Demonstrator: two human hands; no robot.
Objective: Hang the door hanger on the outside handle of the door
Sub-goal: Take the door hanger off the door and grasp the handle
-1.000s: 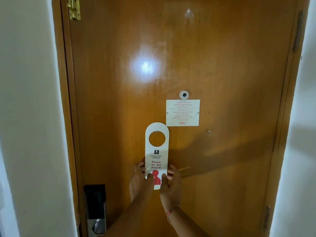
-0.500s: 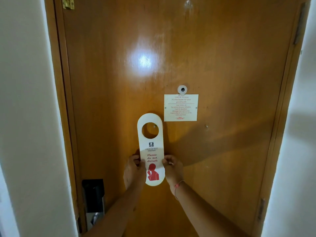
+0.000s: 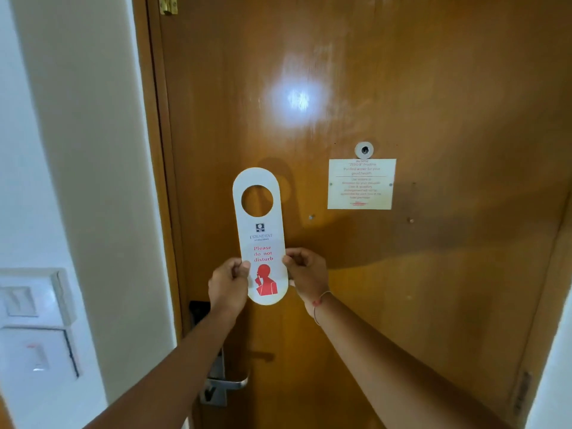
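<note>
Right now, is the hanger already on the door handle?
No, both hands hold the door hanger up, well above the handle.

Hanger (image 3: 261, 239) drawn left, farther from notice (image 3: 361, 184), both hands (image 3: 229, 283) (image 3: 306, 274) pinching its edges with thumbs in front, no longer flat on door (image 3: 402, 88), handle (image 3: 227, 382) and switches (image 3: 34, 323) newly visible

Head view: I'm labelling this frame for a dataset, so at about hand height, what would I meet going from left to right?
Wall switch → left hand → door hanger → right hand; higher up and further right, the notice on the door.
</note>
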